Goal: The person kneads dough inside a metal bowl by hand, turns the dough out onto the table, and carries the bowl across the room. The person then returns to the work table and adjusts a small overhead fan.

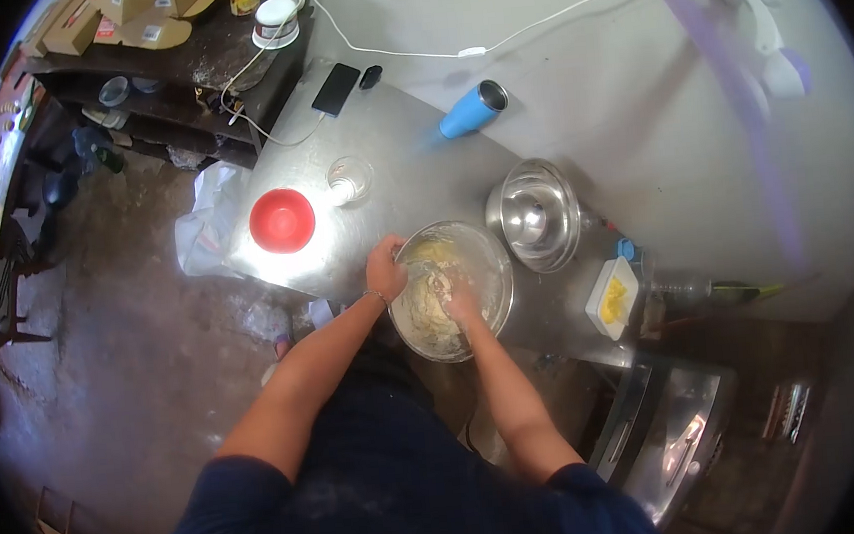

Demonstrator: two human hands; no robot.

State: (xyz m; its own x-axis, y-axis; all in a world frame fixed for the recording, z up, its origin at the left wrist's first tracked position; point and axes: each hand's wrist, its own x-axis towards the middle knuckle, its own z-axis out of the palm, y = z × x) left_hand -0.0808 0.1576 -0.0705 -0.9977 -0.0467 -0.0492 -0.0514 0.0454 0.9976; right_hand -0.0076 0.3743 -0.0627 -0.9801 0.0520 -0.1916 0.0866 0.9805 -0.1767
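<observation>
A large metal mixing bowl (494,246) stands at the near edge of the steel table, with pale, floury dough (421,313) inside. My left hand (385,270) grips the bowl's left rim, fingers closed over it. Down in the bowl, my right hand (459,303) is pressed into the dough; its fingers are coated and partly hidden, closed around some of it. A second shiny metal bowl (543,208) sits just beyond, to the right. To the left are a red bowl (282,221) and a clear container (350,181) with something white in it.
On the steel table (403,148) stand a blue tumbler (475,109) and a phone (335,89) with a white cable. At right is a white tray (602,301) with yellow pieces. A dark shelf (170,61) holds cardboard boxes. A metal oven-like appliance (675,428) is at lower right.
</observation>
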